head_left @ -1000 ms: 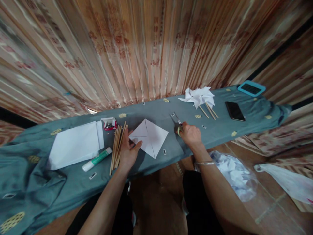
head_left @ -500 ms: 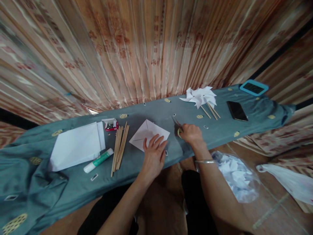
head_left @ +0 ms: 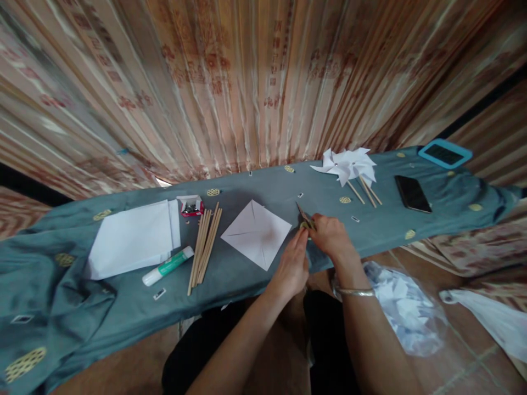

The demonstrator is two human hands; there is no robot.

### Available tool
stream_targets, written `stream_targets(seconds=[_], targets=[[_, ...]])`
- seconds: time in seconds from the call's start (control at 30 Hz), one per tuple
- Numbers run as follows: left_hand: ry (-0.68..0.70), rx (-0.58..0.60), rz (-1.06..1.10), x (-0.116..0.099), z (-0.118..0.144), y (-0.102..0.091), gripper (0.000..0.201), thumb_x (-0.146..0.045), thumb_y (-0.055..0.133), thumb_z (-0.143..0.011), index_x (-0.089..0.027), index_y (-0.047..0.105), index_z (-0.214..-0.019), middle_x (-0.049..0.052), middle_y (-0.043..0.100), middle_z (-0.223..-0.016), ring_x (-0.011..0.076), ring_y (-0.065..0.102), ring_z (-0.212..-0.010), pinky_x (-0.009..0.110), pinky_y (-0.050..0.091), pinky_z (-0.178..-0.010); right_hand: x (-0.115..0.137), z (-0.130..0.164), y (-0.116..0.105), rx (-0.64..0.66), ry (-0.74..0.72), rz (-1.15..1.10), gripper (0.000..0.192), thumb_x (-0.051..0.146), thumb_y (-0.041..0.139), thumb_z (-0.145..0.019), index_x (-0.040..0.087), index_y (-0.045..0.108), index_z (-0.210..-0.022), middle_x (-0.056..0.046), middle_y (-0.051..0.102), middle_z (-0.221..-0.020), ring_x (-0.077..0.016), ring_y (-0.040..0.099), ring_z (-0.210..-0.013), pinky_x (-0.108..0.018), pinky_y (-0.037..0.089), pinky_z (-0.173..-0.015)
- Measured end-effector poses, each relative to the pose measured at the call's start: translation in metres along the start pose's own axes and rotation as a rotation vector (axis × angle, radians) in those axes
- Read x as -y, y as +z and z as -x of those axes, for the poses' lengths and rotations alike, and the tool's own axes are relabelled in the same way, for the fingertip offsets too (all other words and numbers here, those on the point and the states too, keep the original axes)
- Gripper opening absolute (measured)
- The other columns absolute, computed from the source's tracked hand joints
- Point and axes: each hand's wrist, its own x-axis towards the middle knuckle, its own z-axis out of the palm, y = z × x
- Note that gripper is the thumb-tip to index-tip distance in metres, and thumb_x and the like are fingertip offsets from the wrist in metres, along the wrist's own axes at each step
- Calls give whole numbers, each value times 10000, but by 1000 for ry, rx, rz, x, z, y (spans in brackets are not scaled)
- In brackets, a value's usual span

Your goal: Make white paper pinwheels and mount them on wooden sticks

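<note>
Left hand (head_left: 293, 262) has come off the creased paper square (head_left: 257, 233) and joined the right hand (head_left: 329, 237) at the scissors (head_left: 305, 218), just right of the sheet on the counter (head_left: 255, 285). Right hand curled shut on the handles; left fingers touch them, grip unclear. Paper lies free now, so cutting looks next.

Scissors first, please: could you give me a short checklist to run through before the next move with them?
1. Right hand grips the scissors: ok.
2. Left hand at the scissors too, fingertips meeting them: ok.
3. Blades open or shut: cannot tell, too small.
4. Creased paper square flat on the table cloth, free of both hands: ok.
5. Wooden sticks and glue stick lie left of the square, apart from it: ok.
</note>
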Motion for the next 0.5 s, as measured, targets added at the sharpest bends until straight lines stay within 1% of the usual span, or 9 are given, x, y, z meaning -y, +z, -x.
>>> stream_targets(seconds=[0.07,0.17,0.27,0.33,0.4,0.43,0.47,0.5], targets=[[-7,-9,-15,-1,0,-1,608,-33,378,-848,-89,340,-1452,223,376,-1522,275,360,-1426,538,317,-1176,0,2,2,-21,0,-21,239,266,509,-928,116,638,-1063,-194,728,-943,-305,698,-911,-358,479,-760],[-1,-46,-33,-5,3,-5,599,-25,393,-843,-124,373,-1433,210,366,-1528,287,370,-1418,567,329,-1161,0,6,2,-69,-1,-50,261,295,518,-930,129,642,-1089,-186,728,-948,-299,689,-896,-358,469,-756],[18,-81,-32,-9,6,-14,592,2,387,-821,-132,418,-1397,201,451,-1459,278,442,-1358,543,403,-1120,0,11,-11,-88,-11,-91,273,312,467,-958,155,676,-1035,-174,734,-917,-295,688,-871,-359,467,-744],[31,-118,-27,-10,9,-26,584,13,383,-808,-145,453,-1366,179,527,-1371,261,504,-1287,515,456,-1079,-1,17,-24,-50,-28,-148,283,307,442,-969,184,697,-975,-151,742,-893,-294,695,-854,-360,470,-729],[47,-156,-38,-11,14,-41,563,8,386,-814,-179,483,-1337,145,580,-1281,247,542,-1221,507,476,-1052,-4,30,-35,-5,-64,-206,283,302,437,-971,209,704,-950,-124,747,-893,-297,703,-864,-365,476,-731],[54,-164,-49,-11,19,-49,543,-1,389,-826,-191,497,-1323,133,593,-1248,244,552,-1197,502,483,-1041,-5,42,-37,6,-76,-212,270,288,452,-963,214,707,-918,-118,747,-874,-308,706,-857,-377,481,-728],[60,-164,-61,-12,24,-58,517,-12,393,-841,-196,510,-1309,128,602,-1223,240,563,-1172,487,497,-1023,-6,57,-37,19,-89,-220,233,279,489,-943,223,708,-891,-115,743,-855,-321,706,-841,-393,487,-721],[64,-160,-76,-12,29,-66,490,-23,394,-857,-195,518,-1299,127,605,-1211,237,569,-1156,470,509,-1005,-7,76,-34,81,-148,-303,239,294,487,-944,251,705,-857,-110,733,-831,-321,702,-813,-405,498,-706]])
